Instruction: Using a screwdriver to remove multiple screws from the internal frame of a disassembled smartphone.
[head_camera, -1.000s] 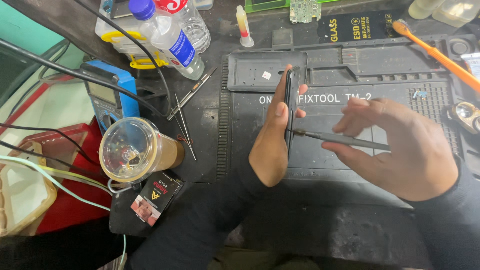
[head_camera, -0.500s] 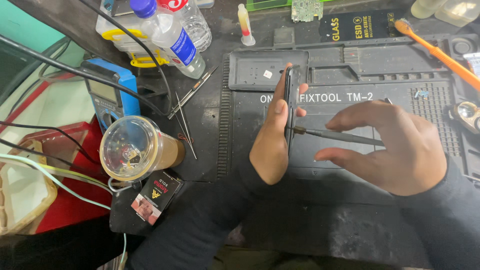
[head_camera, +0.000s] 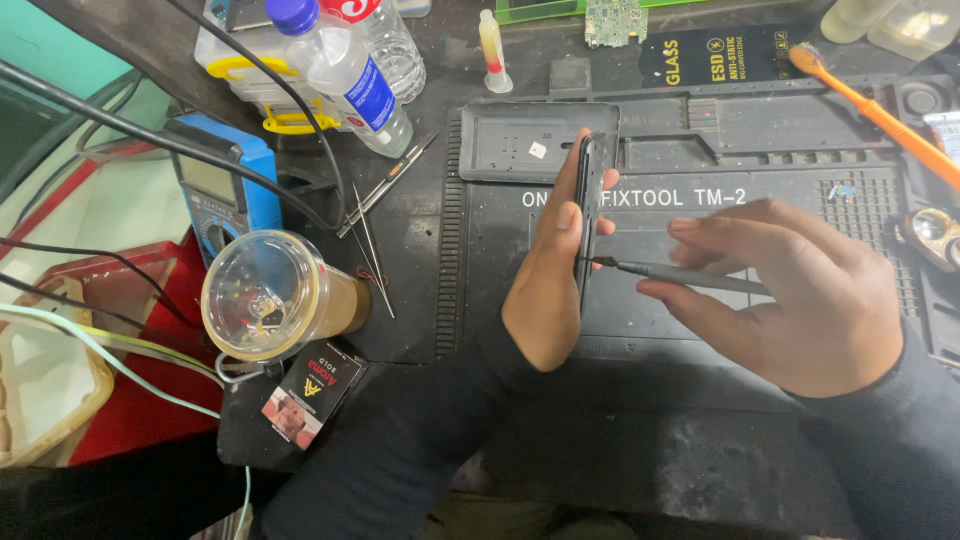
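My left hand (head_camera: 548, 270) grips a dark phone (head_camera: 590, 200) standing on its long edge over the black repair mat (head_camera: 700, 330). My right hand (head_camera: 800, 295) holds a thin grey screwdriver (head_camera: 690, 276) lying level, its tip touching the phone's side edge near the middle. Both sleeves are black. The phone's face is turned away, so its screen side is hidden.
A clear plastic cup (head_camera: 270, 297) lies left of the mat, by a blue multimeter (head_camera: 225, 185), tweezers (head_camera: 370, 235) and two plastic bottles (head_camera: 345, 70). A small glue bottle (head_camera: 492, 50) stands at the back. An orange toothbrush (head_camera: 880, 115) lies at the far right. Cables cross the left side.
My right hand has shifted slightly, fingers spreading more along the screwdriver. The phone and my left hand stay in place.
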